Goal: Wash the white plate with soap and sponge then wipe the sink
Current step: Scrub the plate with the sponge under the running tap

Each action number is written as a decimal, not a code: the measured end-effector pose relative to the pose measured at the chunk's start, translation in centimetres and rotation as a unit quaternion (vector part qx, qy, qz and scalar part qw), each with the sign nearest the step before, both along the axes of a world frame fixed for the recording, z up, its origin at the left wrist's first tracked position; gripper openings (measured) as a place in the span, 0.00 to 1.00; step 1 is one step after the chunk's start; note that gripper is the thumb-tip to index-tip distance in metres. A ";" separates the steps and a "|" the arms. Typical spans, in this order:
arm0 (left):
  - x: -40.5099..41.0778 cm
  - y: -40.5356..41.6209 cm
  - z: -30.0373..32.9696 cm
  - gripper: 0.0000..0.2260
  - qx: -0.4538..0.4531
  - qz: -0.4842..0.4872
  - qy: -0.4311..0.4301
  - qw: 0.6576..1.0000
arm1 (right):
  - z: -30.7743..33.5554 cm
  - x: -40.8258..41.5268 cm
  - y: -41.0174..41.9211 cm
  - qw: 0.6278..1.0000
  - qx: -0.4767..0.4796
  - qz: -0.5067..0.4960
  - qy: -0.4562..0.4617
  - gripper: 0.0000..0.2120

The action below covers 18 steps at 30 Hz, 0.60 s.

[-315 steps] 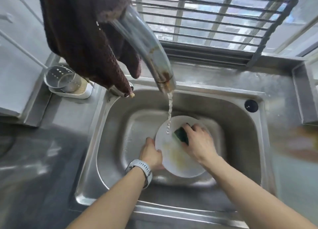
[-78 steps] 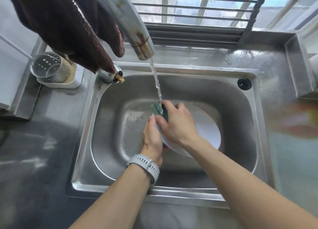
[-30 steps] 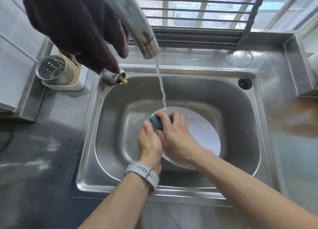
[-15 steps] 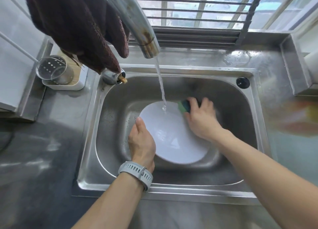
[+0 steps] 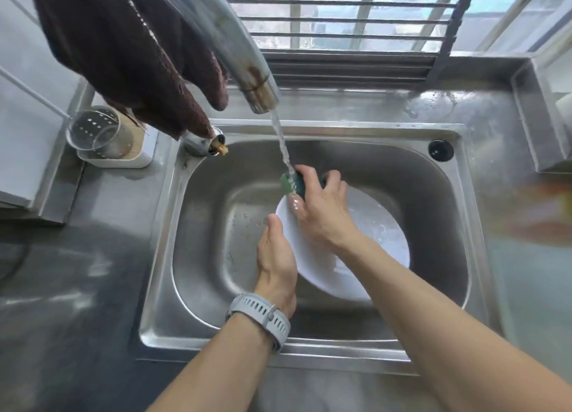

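Fingers of the right hand curl round the green sponge at the far rim of the white plate, right under the tap stream. The left hand grips the plate's near-left edge, tilting it inside the steel sink. To do this well, I'd rinse the sponge through, then sweep rim to centre while the left hand turns the plate (wet glaze is slippery, so a firm hold matters). Outward: a worn spout with a brown cloth draped over it, a perforated holder, probably for cutlery, a barred window.
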<state>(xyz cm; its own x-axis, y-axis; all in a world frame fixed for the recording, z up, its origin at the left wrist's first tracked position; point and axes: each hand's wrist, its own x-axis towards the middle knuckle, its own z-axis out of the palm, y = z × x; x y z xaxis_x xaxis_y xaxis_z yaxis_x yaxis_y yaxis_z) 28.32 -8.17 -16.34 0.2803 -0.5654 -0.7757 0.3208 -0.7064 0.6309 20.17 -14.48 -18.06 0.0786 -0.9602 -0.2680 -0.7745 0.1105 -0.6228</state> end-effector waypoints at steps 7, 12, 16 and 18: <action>2.1 -1.4 -0.2 0.25 0.031 0.082 0.005 0.996 | 3.2 -1.3 6.7 0.989 0.005 0.151 0.008 0.22; 3.0 -1.4 0.8 0.18 -0.067 0.036 -0.141 0.987 | 2.4 -7.5 8.1 0.984 -0.030 0.151 0.084 0.24; 3.2 -0.8 0.3 0.11 -0.098 -0.027 -0.204 0.974 | 1.7 -10.1 3.6 0.999 -0.007 -0.021 0.044 0.22; 3.5 -0.7 -0.2 0.09 -0.088 -0.040 -0.197 0.976 | 2.2 -10.3 0.9 0.991 0.066 -0.078 -0.081 0.21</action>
<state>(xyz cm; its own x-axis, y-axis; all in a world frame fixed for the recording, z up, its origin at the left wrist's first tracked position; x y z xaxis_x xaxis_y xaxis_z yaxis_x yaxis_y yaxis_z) 31.77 -8.85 -16.53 0.4868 -0.7119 -0.5062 -0.0216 -0.5891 0.8078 9.83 -13.62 -15.84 -0.0158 -0.9212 -0.3888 -0.6332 0.3102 -0.7091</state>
